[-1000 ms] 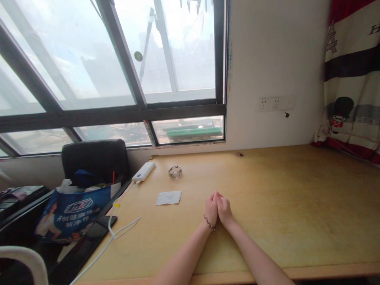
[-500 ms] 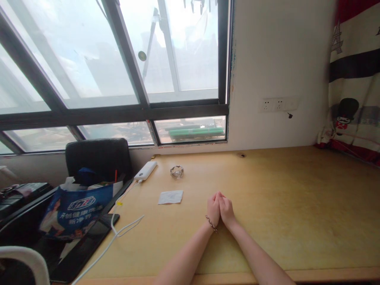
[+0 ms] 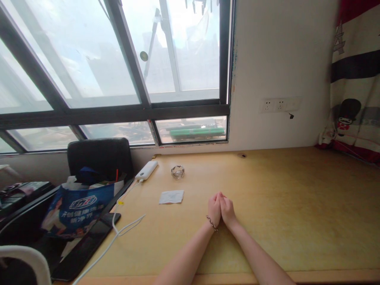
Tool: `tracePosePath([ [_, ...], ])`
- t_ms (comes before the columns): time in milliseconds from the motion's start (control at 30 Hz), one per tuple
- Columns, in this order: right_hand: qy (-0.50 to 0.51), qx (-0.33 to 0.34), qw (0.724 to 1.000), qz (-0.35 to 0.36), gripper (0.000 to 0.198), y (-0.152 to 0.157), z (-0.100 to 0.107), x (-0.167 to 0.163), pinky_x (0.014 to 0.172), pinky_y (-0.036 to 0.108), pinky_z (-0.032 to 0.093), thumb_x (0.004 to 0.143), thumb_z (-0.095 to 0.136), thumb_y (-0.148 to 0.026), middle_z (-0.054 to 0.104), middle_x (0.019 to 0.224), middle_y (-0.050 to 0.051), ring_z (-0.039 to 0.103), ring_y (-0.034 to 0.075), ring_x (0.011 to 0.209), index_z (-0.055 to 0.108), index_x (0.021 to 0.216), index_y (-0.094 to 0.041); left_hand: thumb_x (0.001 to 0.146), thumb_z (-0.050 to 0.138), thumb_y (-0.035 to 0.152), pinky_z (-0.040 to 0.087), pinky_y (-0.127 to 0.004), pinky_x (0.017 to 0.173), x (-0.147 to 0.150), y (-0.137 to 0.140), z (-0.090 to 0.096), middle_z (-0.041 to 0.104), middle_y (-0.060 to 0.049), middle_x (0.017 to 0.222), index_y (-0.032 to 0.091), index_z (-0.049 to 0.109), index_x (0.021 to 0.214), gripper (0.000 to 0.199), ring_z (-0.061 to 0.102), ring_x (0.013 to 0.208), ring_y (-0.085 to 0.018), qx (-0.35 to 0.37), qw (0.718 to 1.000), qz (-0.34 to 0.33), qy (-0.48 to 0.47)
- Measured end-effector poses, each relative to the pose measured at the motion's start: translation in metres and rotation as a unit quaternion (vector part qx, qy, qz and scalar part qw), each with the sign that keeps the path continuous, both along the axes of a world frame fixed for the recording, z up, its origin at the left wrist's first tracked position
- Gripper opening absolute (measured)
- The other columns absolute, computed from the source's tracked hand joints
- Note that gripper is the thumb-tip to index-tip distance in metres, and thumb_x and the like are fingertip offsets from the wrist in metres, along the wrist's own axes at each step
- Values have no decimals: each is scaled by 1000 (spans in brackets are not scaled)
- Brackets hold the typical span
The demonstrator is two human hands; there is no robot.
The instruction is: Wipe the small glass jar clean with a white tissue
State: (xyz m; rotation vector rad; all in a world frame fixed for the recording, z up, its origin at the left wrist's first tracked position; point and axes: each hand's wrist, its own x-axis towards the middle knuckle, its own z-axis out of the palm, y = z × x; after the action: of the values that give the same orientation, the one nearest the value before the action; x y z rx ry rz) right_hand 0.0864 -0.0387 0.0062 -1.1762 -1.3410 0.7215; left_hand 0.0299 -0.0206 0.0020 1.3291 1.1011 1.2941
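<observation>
Apparently waiting, we rest left hand [image 3: 214, 208] against right hand [image 3: 228, 209], fingers curled closed, nothing visible inside; reaching toward flat white rectangular paper [image 3: 171, 197] calls for parting them.

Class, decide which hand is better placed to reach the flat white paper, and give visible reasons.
Probably the left hand: it is nearer the white paper, which lies off to its left. The right hand is farther away, pressed against the left.
</observation>
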Motion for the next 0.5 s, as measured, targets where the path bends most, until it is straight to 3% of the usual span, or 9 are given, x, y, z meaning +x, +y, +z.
tracePosePath([
  [500,7,-7,1000,3,55,1,-3,0,54,25,42,83,27,-51,62,61,10,58,19,60,60,61,-13,77,36,43,39,-24,55,-1,1,-5,55,-4,57,12,55,60,40,50,57,-14,7,1000,4,24],
])
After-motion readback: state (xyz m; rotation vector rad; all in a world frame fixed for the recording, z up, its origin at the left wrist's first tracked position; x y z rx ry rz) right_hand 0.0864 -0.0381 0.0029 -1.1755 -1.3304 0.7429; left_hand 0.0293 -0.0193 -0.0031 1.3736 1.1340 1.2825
